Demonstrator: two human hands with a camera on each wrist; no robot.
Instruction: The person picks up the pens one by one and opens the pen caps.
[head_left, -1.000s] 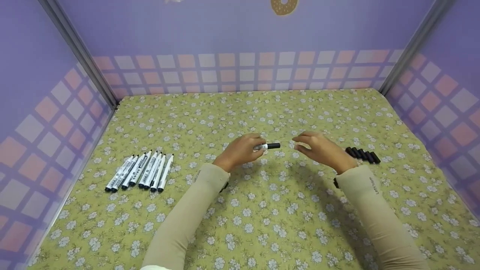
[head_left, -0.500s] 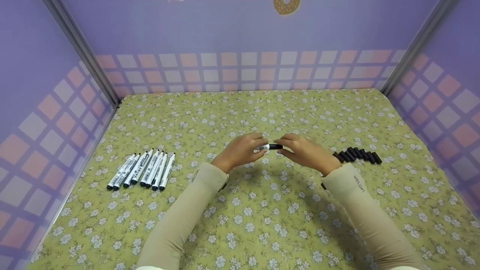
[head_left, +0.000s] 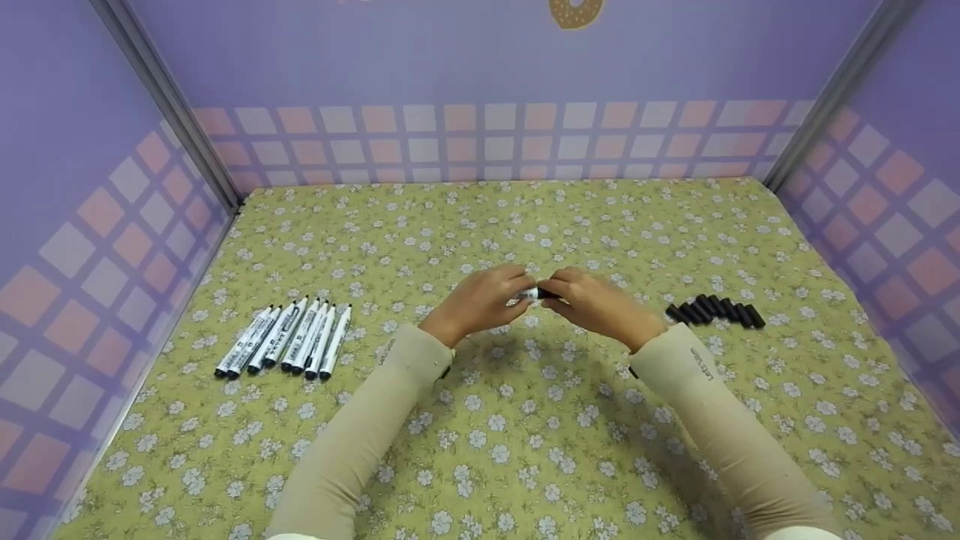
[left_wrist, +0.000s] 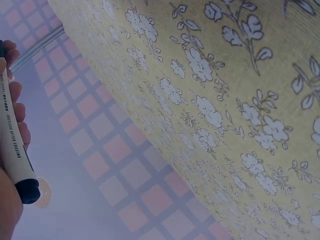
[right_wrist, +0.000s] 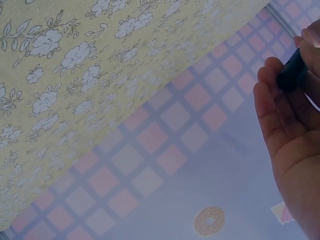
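In the head view my left hand is at mid-table, gripping a white whiteboard marker that lies level across it. The left wrist view shows the printed white barrel along the palm and its dark end plug. From the other side my right hand pinches the marker's black cap between thumb and fingers. Part of that cap shows dark among the fingers in the right wrist view. The cap is on the front end of the marker; how firmly it sits cannot be told.
Several uncapped white markers lie side by side at the left, tips pointing away. At the right rests a slanting row of loose black caps. A flowered yellow cloth covers the table, with purple checked walls behind and beside it.
My right hand has moved left from apart to the marker, and its fingers have closed on the cap. The left hand has stayed nearly still with the marker.
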